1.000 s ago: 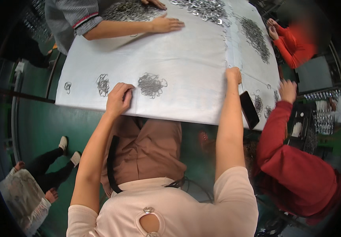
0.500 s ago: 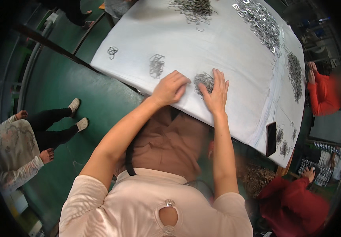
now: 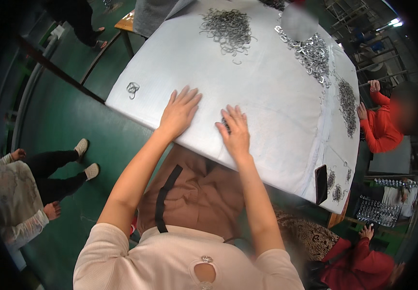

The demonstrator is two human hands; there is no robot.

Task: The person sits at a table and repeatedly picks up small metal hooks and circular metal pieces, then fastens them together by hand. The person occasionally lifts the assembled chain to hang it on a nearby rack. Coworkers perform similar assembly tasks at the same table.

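My left hand [image 3: 180, 112] lies flat on the white-covered table [image 3: 272, 125], fingers stretched out and a little apart. Whatever is under that palm is hidden. To its right, my right hand [image 3: 236, 134] rests palm down near the front edge, fingers extended. Dark bent-wire pieces [image 3: 226, 124] show between its thumb and fingers; the hand covers the rest of that pile. Farther left lies a tiny cluster of wire loops [image 3: 132, 89], apart from both hands.
Beyond my hands is a large heap of wire loops [image 3: 227, 30]. Shiny metal pieces [image 3: 311, 57] and a darker pile [image 3: 347, 107] lie at right. A black phone [image 3: 320, 184] sits near the right corner. People stand at left and right, one in orange [image 3: 382, 123].
My left hand has uncurled and moved left, flat over the spot of a small wire pile. My right hand now covers more of its pile. The view has shifted slightly.
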